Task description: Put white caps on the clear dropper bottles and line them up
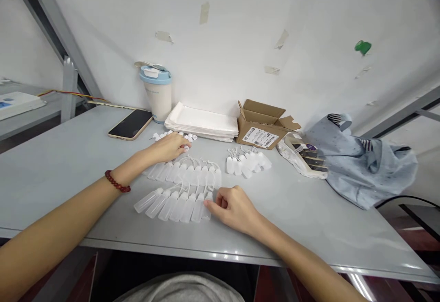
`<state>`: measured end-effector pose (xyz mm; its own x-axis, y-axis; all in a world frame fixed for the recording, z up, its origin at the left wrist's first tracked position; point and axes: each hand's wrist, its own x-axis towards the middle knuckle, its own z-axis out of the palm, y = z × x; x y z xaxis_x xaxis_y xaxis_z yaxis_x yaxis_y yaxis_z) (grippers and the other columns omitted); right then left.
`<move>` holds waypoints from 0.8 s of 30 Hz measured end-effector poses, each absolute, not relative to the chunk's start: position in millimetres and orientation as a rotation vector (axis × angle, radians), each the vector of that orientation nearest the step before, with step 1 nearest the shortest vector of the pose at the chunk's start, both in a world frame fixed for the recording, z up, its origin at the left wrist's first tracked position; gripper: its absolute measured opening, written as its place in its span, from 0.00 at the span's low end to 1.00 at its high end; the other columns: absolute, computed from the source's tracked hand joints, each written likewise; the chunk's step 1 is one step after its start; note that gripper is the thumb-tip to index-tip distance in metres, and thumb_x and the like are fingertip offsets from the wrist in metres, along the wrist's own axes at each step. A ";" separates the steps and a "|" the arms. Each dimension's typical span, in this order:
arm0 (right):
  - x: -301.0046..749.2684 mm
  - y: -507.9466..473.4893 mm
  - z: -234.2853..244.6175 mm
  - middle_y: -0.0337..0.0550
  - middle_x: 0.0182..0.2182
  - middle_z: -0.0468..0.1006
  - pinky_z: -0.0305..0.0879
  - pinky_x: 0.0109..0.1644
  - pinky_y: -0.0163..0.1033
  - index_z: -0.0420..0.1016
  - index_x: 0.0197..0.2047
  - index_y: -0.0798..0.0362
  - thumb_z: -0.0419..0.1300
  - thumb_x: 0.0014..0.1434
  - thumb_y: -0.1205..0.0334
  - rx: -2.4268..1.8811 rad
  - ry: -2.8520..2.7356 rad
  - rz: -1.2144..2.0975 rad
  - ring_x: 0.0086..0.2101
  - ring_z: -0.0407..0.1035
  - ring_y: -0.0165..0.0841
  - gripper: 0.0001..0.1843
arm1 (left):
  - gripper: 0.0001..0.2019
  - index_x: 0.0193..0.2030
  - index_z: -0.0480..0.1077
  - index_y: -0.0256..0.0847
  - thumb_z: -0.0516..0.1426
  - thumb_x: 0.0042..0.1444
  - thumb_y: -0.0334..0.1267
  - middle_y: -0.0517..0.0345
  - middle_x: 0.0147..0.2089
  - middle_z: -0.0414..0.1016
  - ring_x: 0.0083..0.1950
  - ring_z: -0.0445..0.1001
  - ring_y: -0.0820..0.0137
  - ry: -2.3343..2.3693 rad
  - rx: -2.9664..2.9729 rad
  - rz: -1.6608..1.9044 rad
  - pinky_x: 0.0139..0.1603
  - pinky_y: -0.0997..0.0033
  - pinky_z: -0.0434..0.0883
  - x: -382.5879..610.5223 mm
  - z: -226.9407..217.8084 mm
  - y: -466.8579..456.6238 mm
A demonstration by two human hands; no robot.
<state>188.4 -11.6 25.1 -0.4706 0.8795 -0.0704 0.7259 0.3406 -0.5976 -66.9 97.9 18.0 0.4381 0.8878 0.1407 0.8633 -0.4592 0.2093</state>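
Note:
Two rows of small clear plastic squeeze bottles (178,203) lie side by side on the grey table (51,173). My right hand (235,208) rests at the right end of the near row, fingers curled, thumb and forefinger touching the last bottle. My left hand (168,147), with a red bead bracelet on its wrist, reaches past the far row and pinches a small white cap (186,147) from a scatter of loose white caps (165,135). A third cluster of capped bottles (247,161) lies to the right.
A phone (130,124) lies face up at the back left, beside a blue-lidded cup (156,92). A stack of white trays (202,123), an open cardboard box (263,125), a plastic packet (302,155) and a pale blue cloth bag (360,160) line the wall.

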 end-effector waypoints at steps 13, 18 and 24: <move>195.0 -6.4 9.5 0.31 0.15 0.63 0.50 0.24 0.31 0.73 0.45 0.57 0.52 0.61 0.67 -1.218 -2.360 0.649 0.16 0.55 0.27 0.12 | 0.11 0.36 0.75 0.41 0.51 0.56 0.35 0.53 0.32 0.77 0.40 0.74 0.61 1.541 2.569 0.410 0.41 0.67 0.65 -70.6 10.2 103.4; 196.9 -3.4 4.0 0.34 0.15 0.68 0.51 0.24 0.31 0.75 0.45 0.57 0.54 0.60 0.69 -1.216 -2.454 0.462 0.17 0.59 0.28 0.12 | 0.10 0.34 0.75 0.40 0.51 0.56 0.34 0.53 0.30 0.76 0.38 0.74 0.61 1.529 2.565 0.424 0.39 0.68 0.64 -71.5 9.1 104.2; 197.2 -1.5 3.2 0.38 0.18 0.75 0.53 0.25 0.32 0.75 0.45 0.57 0.56 0.60 0.68 -1.223 -2.554 0.269 0.19 0.67 0.30 0.11 | 0.11 0.35 0.74 0.41 0.50 0.56 0.35 0.54 0.32 0.76 0.38 0.73 0.62 1.518 2.568 0.417 0.40 0.69 0.64 -71.6 8.2 105.2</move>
